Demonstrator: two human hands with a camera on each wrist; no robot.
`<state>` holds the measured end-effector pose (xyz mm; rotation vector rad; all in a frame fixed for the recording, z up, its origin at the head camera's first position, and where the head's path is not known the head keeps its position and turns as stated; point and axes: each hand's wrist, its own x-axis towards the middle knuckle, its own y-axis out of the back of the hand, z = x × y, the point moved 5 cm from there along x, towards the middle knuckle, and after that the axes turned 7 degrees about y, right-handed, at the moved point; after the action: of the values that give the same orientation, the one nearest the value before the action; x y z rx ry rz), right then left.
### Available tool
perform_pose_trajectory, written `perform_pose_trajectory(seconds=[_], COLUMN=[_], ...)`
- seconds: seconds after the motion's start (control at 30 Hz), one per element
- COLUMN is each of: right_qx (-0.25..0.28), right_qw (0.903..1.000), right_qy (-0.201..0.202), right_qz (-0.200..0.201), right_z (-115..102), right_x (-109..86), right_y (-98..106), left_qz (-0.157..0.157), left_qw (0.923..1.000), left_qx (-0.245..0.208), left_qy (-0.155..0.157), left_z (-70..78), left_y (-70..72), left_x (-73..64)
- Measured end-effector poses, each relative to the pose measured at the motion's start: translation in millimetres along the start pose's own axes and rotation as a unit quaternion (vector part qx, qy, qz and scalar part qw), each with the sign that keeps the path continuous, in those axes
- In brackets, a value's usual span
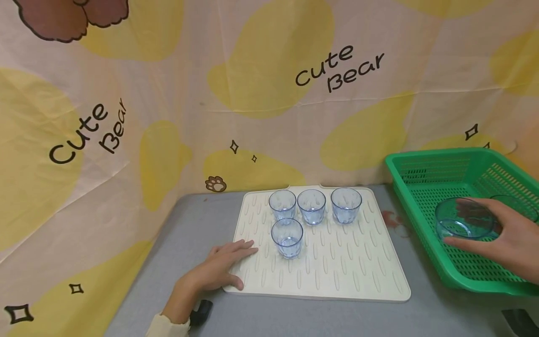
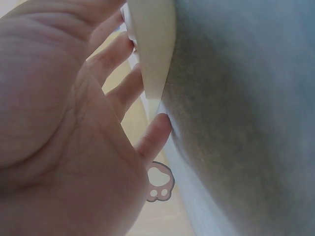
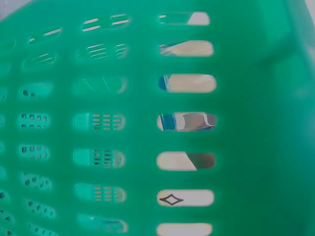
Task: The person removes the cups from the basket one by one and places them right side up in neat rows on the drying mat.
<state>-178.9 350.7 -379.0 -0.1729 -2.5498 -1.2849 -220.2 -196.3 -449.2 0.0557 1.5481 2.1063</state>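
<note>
My right hand (image 1: 511,234) grips a clear bluish glass tumbler (image 1: 463,217) over the green basket (image 1: 452,276), thumb on the near side. Behind that hand, a second tumbler (image 1: 515,205) shows partly in the basket. On the left edge of the cream ridged mat (image 1: 337,281) rests my left hand (image 1: 216,267), its fingers spread. Several similar tumblers stand upright on the mat: three in a back row, among them the right one (image 1: 346,206), and a front one (image 1: 287,238) near my left fingertips. In the left wrist view, fingers (image 2: 155,137) touch the mat's edge (image 2: 155,49).
The mat lies on a grey tabletop (image 1: 168,271), with the basket to its right. A patterned cloth (image 1: 269,117) hangs behind and along the left side. The basket's slotted wall (image 3: 142,142) fills the right wrist view.
</note>
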Motion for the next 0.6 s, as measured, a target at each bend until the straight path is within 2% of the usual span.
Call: perform_pose_trajectory(seconds=[0.3, 0.6], right_qx=[0.007, 0.008], right_qw=[0.9999, 0.9998], right_qy=[0.01, 0.015], right_qz=[-0.009, 0.005], right_z=[-1.2, 3.1], right_x=[-0.1, -0.4], right_y=[-2.8, -2.8], left_qz=[0.003, 0.0], left_qw=[1.0, 1.0], left_qx=[0.002, 0.003], left_qy=[0.001, 0.006], left_z=[-1.6, 1.0], left_y=[-1.0, 0.4], left_x=[-0.1, -1.0])
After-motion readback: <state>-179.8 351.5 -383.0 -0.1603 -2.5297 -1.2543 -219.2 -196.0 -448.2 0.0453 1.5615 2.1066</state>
